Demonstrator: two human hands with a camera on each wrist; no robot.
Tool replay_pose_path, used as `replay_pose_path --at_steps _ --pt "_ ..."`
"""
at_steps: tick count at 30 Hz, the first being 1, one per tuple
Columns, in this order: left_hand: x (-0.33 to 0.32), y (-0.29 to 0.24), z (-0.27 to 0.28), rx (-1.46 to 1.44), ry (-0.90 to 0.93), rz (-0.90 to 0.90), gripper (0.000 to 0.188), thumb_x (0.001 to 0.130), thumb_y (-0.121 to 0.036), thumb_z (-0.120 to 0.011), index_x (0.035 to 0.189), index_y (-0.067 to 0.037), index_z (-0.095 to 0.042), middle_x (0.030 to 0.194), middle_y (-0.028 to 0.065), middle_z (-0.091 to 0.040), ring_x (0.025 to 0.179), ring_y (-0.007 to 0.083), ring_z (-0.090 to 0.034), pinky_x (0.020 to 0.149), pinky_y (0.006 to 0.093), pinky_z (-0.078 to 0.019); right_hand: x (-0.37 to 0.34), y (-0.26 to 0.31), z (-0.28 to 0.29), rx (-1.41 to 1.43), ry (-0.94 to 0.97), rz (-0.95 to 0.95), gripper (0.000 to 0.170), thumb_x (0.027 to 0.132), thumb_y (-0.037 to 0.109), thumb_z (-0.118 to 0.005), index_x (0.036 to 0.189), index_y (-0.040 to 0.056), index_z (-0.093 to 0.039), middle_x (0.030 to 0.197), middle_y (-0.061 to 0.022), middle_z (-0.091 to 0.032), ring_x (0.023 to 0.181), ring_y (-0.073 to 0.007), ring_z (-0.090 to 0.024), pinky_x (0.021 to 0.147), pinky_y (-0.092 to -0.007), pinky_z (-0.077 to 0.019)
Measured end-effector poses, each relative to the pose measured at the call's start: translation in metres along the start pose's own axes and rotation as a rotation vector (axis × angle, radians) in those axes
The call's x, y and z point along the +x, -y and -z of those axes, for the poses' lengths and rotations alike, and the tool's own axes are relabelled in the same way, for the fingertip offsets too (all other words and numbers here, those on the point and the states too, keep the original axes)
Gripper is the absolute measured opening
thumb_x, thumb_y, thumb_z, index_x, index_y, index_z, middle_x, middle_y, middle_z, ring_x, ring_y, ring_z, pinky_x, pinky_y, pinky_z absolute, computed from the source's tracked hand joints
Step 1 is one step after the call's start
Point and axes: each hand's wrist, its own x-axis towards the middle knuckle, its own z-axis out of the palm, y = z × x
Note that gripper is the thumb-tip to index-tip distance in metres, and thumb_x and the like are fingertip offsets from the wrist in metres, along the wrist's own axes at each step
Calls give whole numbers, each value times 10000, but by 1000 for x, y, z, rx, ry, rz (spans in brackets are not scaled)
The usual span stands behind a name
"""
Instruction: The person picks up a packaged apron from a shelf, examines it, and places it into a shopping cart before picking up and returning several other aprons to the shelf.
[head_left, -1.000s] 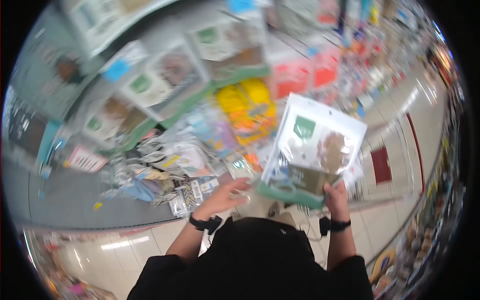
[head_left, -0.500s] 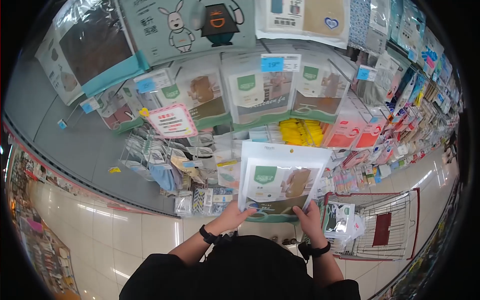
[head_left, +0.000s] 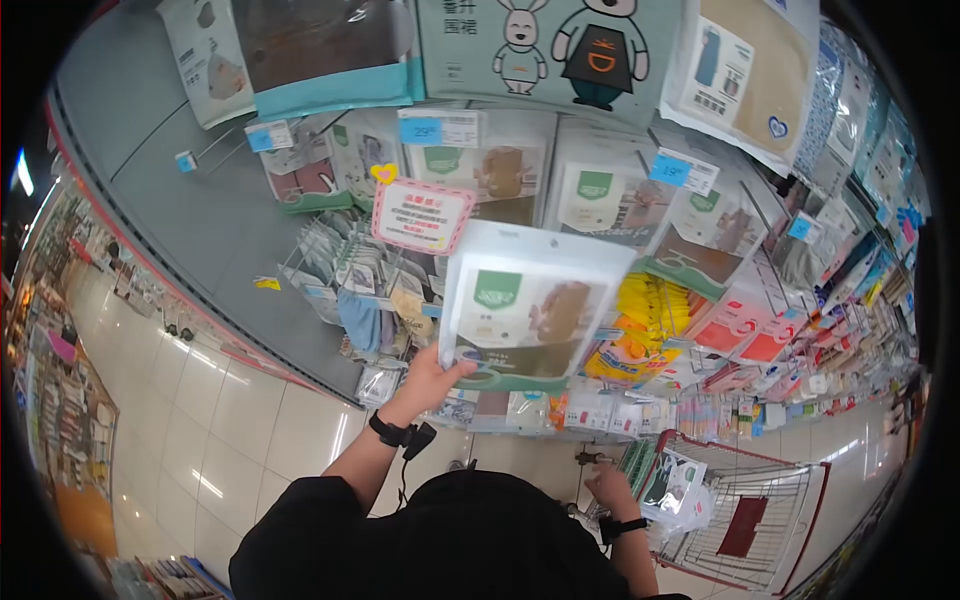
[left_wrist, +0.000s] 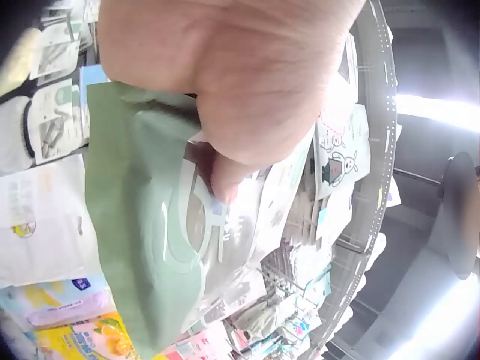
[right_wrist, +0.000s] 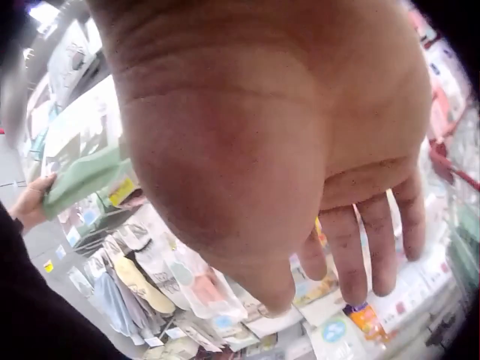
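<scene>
My left hand grips the lower left corner of a flat apron package, its thumb lying on the front. White on top with a green label, the package has a brown window and a green bottom band, and it is held up before the hanging stock. In the left wrist view the package's green bottom edge fills the middle, with the thumb pressed on it. My right hand is lowered beside the shopping cart and holds nothing. Its fingers hang loosely extended in the right wrist view.
Similar packages hang on hooks behind, under larger apron packs. A pink-edged sign juts out near the held package. The shopping cart on the right carries a flat pack. Yellow packs hang lower down.
The right hand first held the package, then both hands did; now the right has let go and dropped toward the cart. The package has moved up and left in the left hand.
</scene>
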Motion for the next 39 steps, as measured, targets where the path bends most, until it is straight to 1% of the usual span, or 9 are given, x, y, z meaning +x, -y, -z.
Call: replay_pose_path --at_steps 9,14,15,16,19,20,23,28,39 --pt "0 19 37 -195 -159 21 272 827 -37 -669 1080 15 -583 998 52 -655 899 116 -605 799 269 -494 -47 -107 -99 54 213 -229 322 768 287 -671 932 9 -665 877 -174 -683 844 -314 -661 764 -394 -520" --pt "-3 23 54 -221 -119 19 336 828 -4 -650 1146 17 -543 1087 66 -631 968 134 -595 843 276 -487 -55 -186 -175 -270 356 145 184 799 229 -582 834 87 -694 835 -113 -662 840 -291 -649 722 -408 -522" --pt "-1 20 55 -220 -122 13 336 828 -4 -650 1146 17 -543 1087 66 -631 968 134 -595 843 276 -487 -51 -176 -167 -573 368 355 164 786 218 -587 815 98 -694 816 -100 -663 827 -273 -654 700 -391 -527" --pt "0 15 56 -215 -133 -5 334 829 -6 -649 1145 16 -545 1091 67 -630 972 132 -594 844 275 -486 -69 -169 -154 -91 238 147 153 777 234 -603 800 117 -698 812 -81 -671 823 -240 -659 676 -370 -528" --pt "9 -1 57 -185 -141 -70 332 829 -17 -653 1142 13 -547 1083 65 -633 962 127 -596 835 274 -490 -72 -137 -133 51 442 -260 158 773 253 -615 793 122 -701 806 -66 -676 828 -221 -661 682 -366 -526" --pt "13 -5 59 -160 -145 -108 332 827 -25 -658 1139 12 -549 1070 63 -637 948 123 -600 823 273 -494 -67 -147 -145 -484 518 151 177 795 266 -596 804 126 -704 815 -61 -685 786 -228 -668 670 -371 -526" --pt "26 -7 65 -141 -158 -26 332 822 -43 -670 1129 7 -553 1035 62 -647 909 115 -609 798 272 -502 -69 -152 -150 -539 539 258 204 838 228 -555 798 84 -693 805 -76 -691 696 -226 -671 609 -364 -529" --pt "37 -18 64 -203 -202 -118 322 819 -50 -678 1111 12 -556 1004 64 -652 886 113 -611 781 266 -503 -71 -159 -157 59 447 -46 233 873 169 -513 778 26 -670 778 -84 -689 606 -200 -656 525 -331 -518" --pt "46 -18 69 -181 -195 -136 347 810 -21 -678 1128 23 -547 1034 62 -643 912 119 -602 812 272 -495 -75 -155 -170 -563 556 84 238 786 344 -559 901 184 -694 920 -68 -681 900 -284 -656 705 -422 -522"
